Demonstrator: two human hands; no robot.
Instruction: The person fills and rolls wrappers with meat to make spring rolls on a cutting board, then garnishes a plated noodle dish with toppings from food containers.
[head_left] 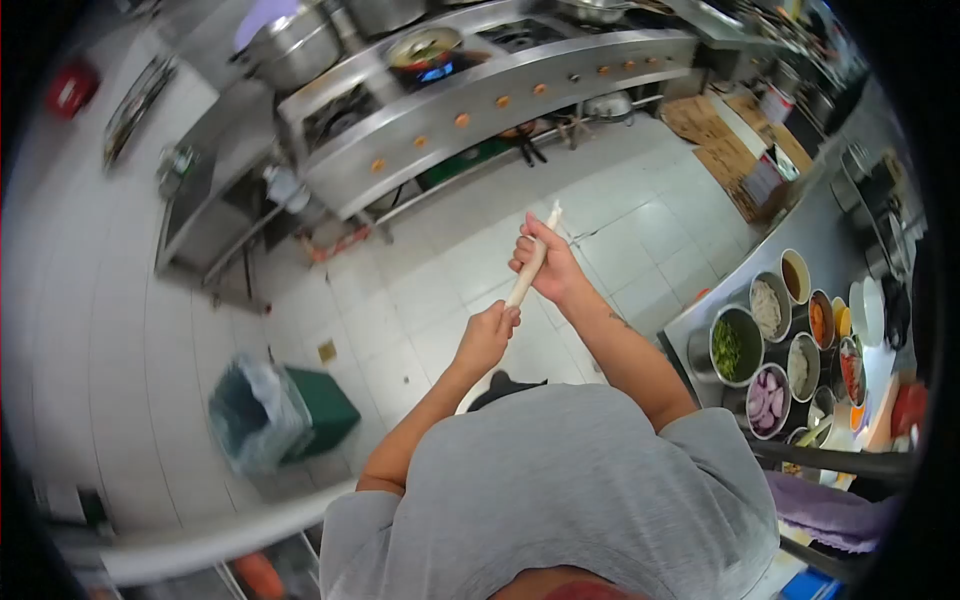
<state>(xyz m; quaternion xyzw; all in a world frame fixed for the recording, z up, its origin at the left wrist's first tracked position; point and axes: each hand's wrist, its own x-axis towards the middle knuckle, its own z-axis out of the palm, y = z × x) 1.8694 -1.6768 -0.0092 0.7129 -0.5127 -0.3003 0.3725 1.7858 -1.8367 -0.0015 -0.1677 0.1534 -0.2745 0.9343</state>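
A long, pale, slender roll (531,268) with a ragged upper tip is held at a slant in front of my body, above the tiled floor. I cannot make out what it is made of. My left hand (486,335) is closed around its lower end, the fingers wrapped over it. Higher up, my right hand (551,262) grips the same roll, its thumb and fingers curled round the shaft. The ragged tip sticks out beyond my right hand, and a stretch of the roll shows between the two hands.
Ahead stands a steel stove (500,100) with a pan (425,47) over a lit flame. At right, a steel counter (690,325) bears several metal pots of cut vegetables. A green bin (325,410) with a plastic liner stands at left. Flattened cardboard (725,165) lies far right.
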